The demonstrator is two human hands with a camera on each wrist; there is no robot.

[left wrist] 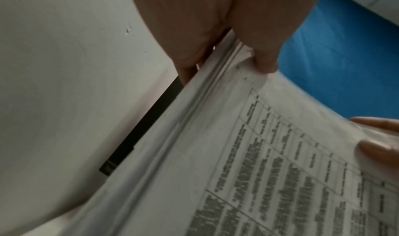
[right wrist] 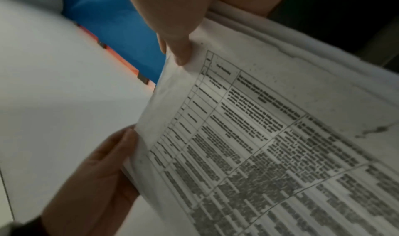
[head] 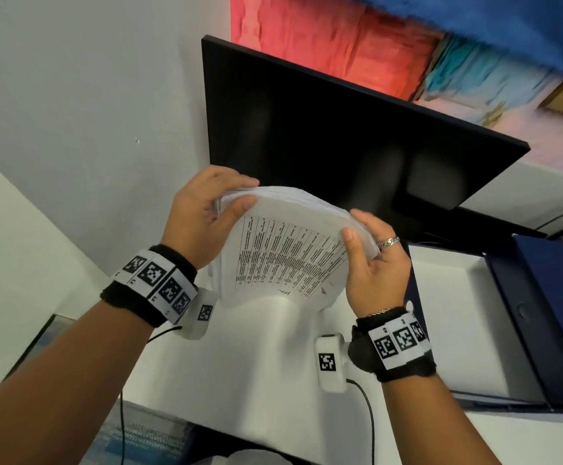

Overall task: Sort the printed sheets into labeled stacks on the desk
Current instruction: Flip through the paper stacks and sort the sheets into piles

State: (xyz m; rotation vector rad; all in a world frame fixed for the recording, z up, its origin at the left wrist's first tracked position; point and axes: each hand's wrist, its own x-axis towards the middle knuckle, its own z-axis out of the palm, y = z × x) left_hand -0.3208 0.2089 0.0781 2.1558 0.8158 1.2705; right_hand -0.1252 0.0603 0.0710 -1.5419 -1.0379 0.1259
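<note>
A thick bundle of printed sheets (head: 286, 250) is held up in the air in front of the dark monitor, its front page bearing a printed table. My left hand (head: 206, 213) grips the bundle's upper left corner, thumb on the front page and fingers behind. My right hand (head: 370, 260) grips the right edge the same way, a ring on one finger. In the left wrist view the sheets (left wrist: 248, 154) fan out under my thumb (left wrist: 259, 55). The right wrist view shows the table page (right wrist: 259, 137) pinched under my right thumb (right wrist: 179, 40), with the other hand (right wrist: 97, 180) at the far edge.
A black monitor (head: 340, 135) stands close behind the sheets. A white desk (head: 256, 357) lies below. A dark blue box with a white inside (head: 521, 313) sits at the right. A white wall (head: 72, 112) is on the left, with a colourful painting (head: 374, 45) above the monitor.
</note>
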